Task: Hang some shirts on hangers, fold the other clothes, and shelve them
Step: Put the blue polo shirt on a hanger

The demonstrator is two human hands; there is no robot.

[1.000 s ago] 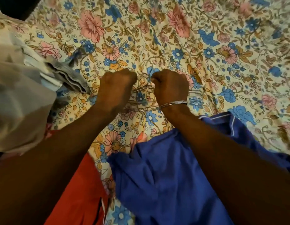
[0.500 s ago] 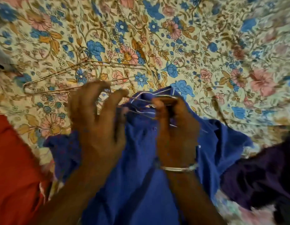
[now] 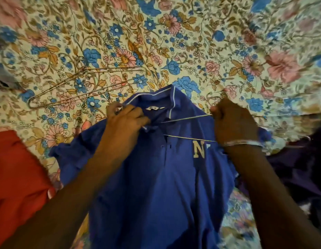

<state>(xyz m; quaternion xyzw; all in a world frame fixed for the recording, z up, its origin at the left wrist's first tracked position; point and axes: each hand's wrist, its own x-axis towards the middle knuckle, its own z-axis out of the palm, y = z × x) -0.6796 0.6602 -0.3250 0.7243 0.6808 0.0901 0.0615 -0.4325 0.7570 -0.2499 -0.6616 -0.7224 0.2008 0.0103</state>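
Blue polo shirt spread at centre on floral bedsheet, collar toward 12 o'clock. Left hand pinching collar; right hand at 3 o'clock gripping wire hanger across shirt chest. Spare wire hangers at 10 o'clock, apart.

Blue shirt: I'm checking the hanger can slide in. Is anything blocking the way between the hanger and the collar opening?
Nothing visible blocks it. The right hand holds the wire hanger across the blue shirt, and the left hand grips the collar right at the hanger's tip.
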